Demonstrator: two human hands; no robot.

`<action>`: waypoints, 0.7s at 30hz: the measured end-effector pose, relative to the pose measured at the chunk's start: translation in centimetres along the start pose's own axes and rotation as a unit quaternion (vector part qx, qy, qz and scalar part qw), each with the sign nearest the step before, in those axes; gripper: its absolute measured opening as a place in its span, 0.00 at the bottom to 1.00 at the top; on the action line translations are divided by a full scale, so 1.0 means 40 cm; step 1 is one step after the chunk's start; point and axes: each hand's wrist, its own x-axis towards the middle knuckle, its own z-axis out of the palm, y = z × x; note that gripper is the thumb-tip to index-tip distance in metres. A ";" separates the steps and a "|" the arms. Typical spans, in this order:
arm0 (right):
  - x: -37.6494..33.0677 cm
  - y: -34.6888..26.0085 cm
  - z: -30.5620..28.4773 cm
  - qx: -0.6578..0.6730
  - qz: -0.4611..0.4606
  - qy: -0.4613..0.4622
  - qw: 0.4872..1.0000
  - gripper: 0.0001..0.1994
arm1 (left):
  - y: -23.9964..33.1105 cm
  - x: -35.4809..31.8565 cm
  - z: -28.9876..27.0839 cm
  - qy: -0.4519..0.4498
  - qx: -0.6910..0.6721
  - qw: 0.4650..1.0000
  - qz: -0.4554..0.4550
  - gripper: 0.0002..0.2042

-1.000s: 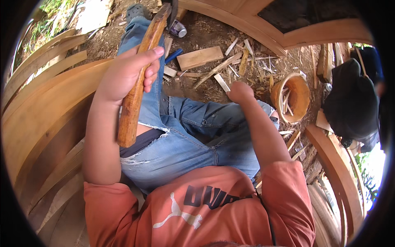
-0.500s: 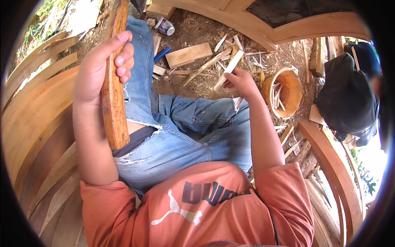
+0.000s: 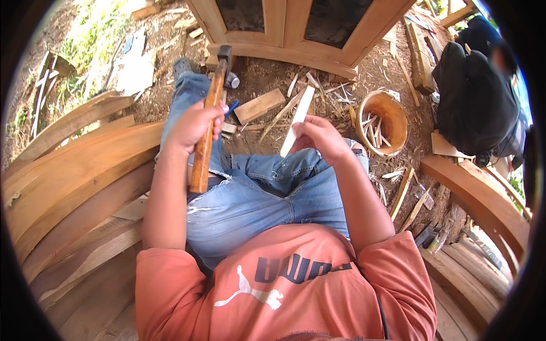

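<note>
Hammer (image 3: 206, 128) stood upright in my left hand (image 3: 190, 126), fingers wrapped round its wooden handle, head raised over my knee. My right hand (image 3: 321, 136) pinched a pale wooden sliver (image 3: 297, 121). Nothing looked struck yet; more slivers waited in the wooden bowl (image 3: 392, 113).

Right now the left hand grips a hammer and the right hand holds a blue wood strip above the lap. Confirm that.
Not quite. The head view shows the strip in the right hand is pale bare wood, not blue. The left hand does grip the hammer.
</note>
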 end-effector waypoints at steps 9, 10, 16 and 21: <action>-0.228 -0.029 0.129 -0.350 -0.217 -0.009 0.911 0.17 | -0.020 -0.208 0.258 -0.065 -0.120 0.978 0.155 0.17; -0.262 -0.061 0.152 -0.385 -0.215 -0.011 0.897 0.17 | -0.018 -0.239 0.281 -0.057 -0.122 0.975 0.175 0.18; -0.380 -0.115 0.201 -0.441 -0.252 0.007 0.861 0.14 | -0.008 -0.328 0.334 -0.034 -0.091 0.962 0.255 0.22; -0.376 -0.070 0.231 -0.465 -0.300 0.164 0.817 0.20 | -0.014 -0.307 0.324 -0.022 -0.116 0.950 0.289 0.20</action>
